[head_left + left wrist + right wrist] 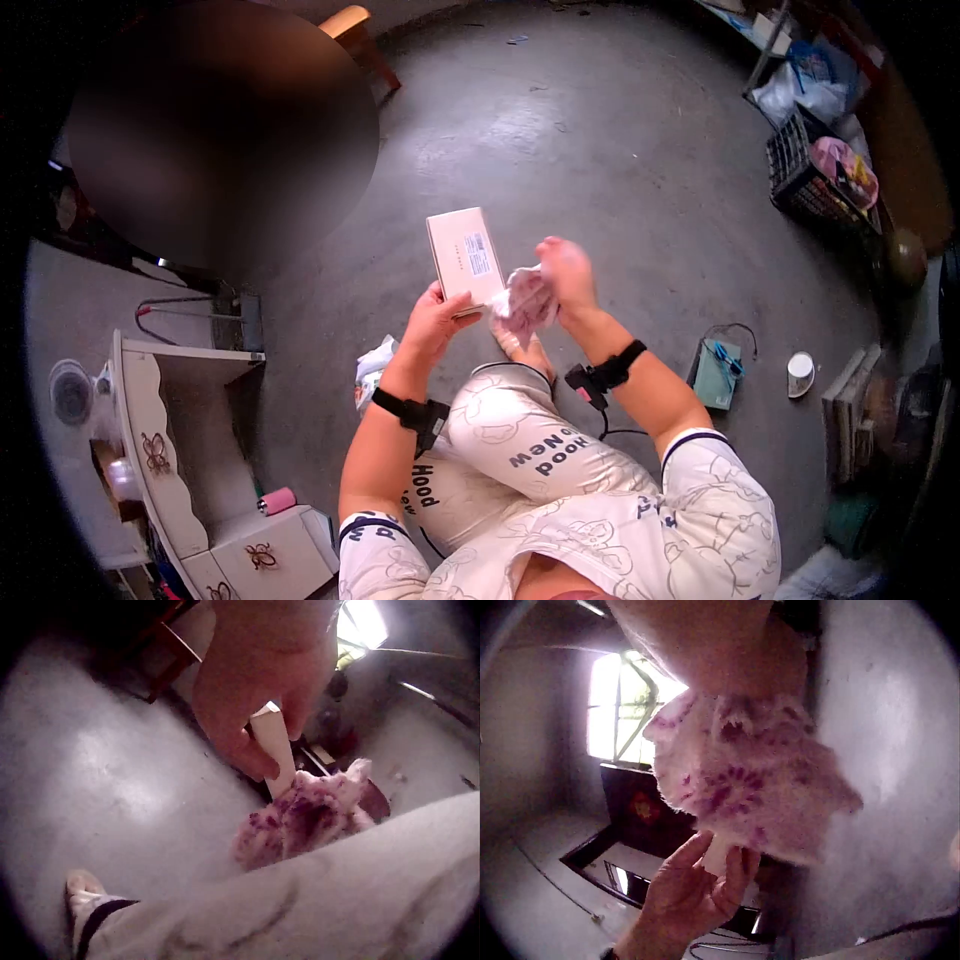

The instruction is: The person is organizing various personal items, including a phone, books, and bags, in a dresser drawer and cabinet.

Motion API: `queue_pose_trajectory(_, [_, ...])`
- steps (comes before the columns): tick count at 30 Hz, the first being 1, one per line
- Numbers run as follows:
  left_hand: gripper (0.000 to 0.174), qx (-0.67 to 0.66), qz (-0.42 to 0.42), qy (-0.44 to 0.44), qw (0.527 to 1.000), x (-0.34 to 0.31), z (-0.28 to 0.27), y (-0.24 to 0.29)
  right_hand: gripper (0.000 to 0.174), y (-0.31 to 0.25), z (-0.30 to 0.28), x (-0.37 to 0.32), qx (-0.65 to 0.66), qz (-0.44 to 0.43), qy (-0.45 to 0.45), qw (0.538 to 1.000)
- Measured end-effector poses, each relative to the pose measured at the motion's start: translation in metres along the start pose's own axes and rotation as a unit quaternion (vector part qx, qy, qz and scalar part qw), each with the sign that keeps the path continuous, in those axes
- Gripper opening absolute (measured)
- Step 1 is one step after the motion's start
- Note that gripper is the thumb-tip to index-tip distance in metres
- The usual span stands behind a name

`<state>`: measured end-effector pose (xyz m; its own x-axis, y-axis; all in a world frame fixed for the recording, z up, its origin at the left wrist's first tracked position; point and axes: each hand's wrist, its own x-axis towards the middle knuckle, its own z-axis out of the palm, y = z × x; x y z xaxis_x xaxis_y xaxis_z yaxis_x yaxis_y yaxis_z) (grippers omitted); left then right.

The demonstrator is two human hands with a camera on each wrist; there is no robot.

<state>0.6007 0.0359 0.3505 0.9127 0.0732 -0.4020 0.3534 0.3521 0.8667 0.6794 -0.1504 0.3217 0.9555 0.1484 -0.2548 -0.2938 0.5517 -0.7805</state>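
Observation:
My left hand [435, 322] grips the lower end of a flat, pale pink box [458, 245] with a white label, thumb on its face. The box [274, 750] shows its narrow side in the left wrist view, pinched between thumb and fingers of the left hand [262, 679]. From my right hand [568, 275], slightly blurred, hangs a pink-and-white cloth [527, 300] near the box's lower right corner. Purple flower patterns cover the cloth [742, 776] in the right wrist view, where it hides the right fingers and part of the box [716, 859].
Grey floor [650, 200] surrounds the person. A white cabinet [160, 440] with a pink roll [277, 501] stands at left. To the right lie a green box [712, 378] with blue scissors [728, 360], a white cup [800, 374] and a black crate [805, 175].

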Motion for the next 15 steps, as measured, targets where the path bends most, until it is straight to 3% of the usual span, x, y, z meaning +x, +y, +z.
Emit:
queue_pose_trajectory(1, [0.029, 0.025, -0.005, 0.013, 1.000, 0.004, -0.008, -0.005, 0.046, -0.004, 0.012, -0.008, -0.009, 0.000, -0.008, 1.000])
queue_pose_trajectory(3, [0.030, 0.061, -0.006, 0.006, 0.998, 0.009, -0.007, -0.007, 0.037, -0.011, 0.031, -0.028, -0.111, -0.057, -0.132, 0.983])
queue_pose_trajectory(4, [0.030, 0.047, -0.005, 0.002, 0.999, 0.006, -0.008, -0.011, 0.037, -0.003, 0.039, -0.031, -0.125, -0.057, -0.132, 0.982])
queue_pose_trajectory(5, [0.030, 0.054, 0.016, -0.015, 0.998, 0.002, -0.004, -0.009, 0.034, 0.003, 0.046, -0.030, -0.351, -0.237, -0.202, 0.883])
queue_pose_trajectory(6, [0.031, 0.058, 0.037, -0.032, 0.997, -0.002, 0.004, -0.006, 0.031, 0.007, 0.050, -0.027, -0.544, -0.394, -0.254, 0.696])
queue_pose_trajectory(7, [0.033, 0.086, 0.049, -0.011, 0.995, -0.006, 0.012, -0.005, 0.031, 0.013, 0.052, -0.024, -0.545, -0.395, -0.256, 0.694])
queue_pose_trajectory(9, [0.033, 0.095, 0.049, 0.002, 0.994, -0.012, 0.016, 0.004, 0.032, 0.021, 0.055, -0.015, -0.599, -0.438, -0.190, 0.643])
queue_pose_trajectory(10, [0.034, 0.107, 0.047, 0.012, 0.993, -0.013, 0.016, 0.005, 0.032, 0.021, 0.057, -0.010, -0.599, -0.441, -0.196, 0.639])
queue_pose_trajectory(12, [0.035, 0.131, 0.061, 0.016, 0.989, -0.012, 0.008, 0.005, 0.030, 0.020, 0.062, -0.002, -0.563, -0.436, -0.172, 0.681])
queue_pose_trajectory(14, [0.037, 0.180, 0.031, -0.008, 0.983, -0.016, 0.009, 0.011, 0.027, 0.016, 0.065, 0.018, -0.564, -0.456, -0.130, 0.676])
queue_pose_trajectory(15, [0.042, 0.178, 0.020, -0.031, 0.983, -0.015, 0.002, 0.000, 0.026, 0.008, 0.060, 0.037, -0.515, -0.353, -0.172, 0.762])
